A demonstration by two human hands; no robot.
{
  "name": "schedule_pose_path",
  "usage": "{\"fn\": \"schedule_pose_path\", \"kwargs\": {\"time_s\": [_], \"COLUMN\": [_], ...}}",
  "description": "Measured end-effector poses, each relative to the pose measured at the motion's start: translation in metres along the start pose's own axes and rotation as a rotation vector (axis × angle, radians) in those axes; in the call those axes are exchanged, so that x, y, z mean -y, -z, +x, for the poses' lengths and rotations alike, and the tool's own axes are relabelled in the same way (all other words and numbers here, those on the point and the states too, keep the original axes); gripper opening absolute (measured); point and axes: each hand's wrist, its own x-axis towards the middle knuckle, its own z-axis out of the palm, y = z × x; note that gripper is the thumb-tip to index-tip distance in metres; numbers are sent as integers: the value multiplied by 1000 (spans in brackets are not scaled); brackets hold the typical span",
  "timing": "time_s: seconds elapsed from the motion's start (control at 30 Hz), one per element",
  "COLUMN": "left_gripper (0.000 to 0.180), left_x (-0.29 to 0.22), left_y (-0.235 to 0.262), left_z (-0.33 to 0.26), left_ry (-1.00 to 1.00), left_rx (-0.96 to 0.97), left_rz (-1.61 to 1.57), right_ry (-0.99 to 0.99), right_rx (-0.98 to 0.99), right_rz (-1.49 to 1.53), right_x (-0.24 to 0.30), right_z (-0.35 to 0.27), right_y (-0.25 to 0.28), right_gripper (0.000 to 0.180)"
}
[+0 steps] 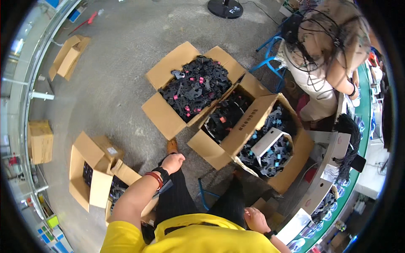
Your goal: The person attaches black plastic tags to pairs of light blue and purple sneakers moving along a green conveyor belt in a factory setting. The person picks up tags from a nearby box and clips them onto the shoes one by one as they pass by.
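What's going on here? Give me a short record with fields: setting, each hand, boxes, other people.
Setting: concrete floor with open cardboard boxes, seen from above
Left hand: closed in a fist over the knee, holding nothing visible
Right hand: low beside the leg, contents unclear
Nearest box: open, dark parts inside
Far boxes: heaped with black parts, some pink; another box has blue ones
Other person: bent over a green table

Boxes (pixel 168 120) ahead of left hand (pixel 172 162) fingers: matt brown corrugated cardboard | contents (pixel 195 87): black plastic parts, slight sheen, some pink and blue bits | floor (pixel 122 50): grey concrete, rough, scuffed | left wrist: red band, black strap (pixel 161 173) | shirt (pixel 190 238): yellow cloth, matt
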Motion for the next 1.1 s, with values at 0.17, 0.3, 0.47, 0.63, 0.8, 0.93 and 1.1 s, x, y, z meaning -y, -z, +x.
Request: {"fn": "schedule_pose_path", "kwargs": {"time_s": [0.17,0.3,0.47,0.63,0.8,0.93,1.1], "left_gripper": [13,13,42,50,44,54,60], "left_x": [62,89,120,127,145,147,157], "left_y": [68,83,58,24,-10,-31,-48], "left_z": [57,116,180,237,292,320,330], "left_ry": [223,471,465,551,455,538,611], "left_rx": [14,-26,2,-49,-255,-410,-544], "left_rz": [-449,-957,-944,-987,-1033,-704,-485], "right_ry": [-15,75,-108,-142,-126,-246,-178], "right_rx": [63,-93,-177,-284,-509,-450,-557], "right_rz": [160,168,328,594,444,519,607], "right_x": [95,133,107,104,108,111,127], "right_z": [109,214,361,486,564,585,570], "right_y": [-37,-47,-96,-142,-169,-176,-189], "right_gripper": [23,18,24,35,46,36,18]}}
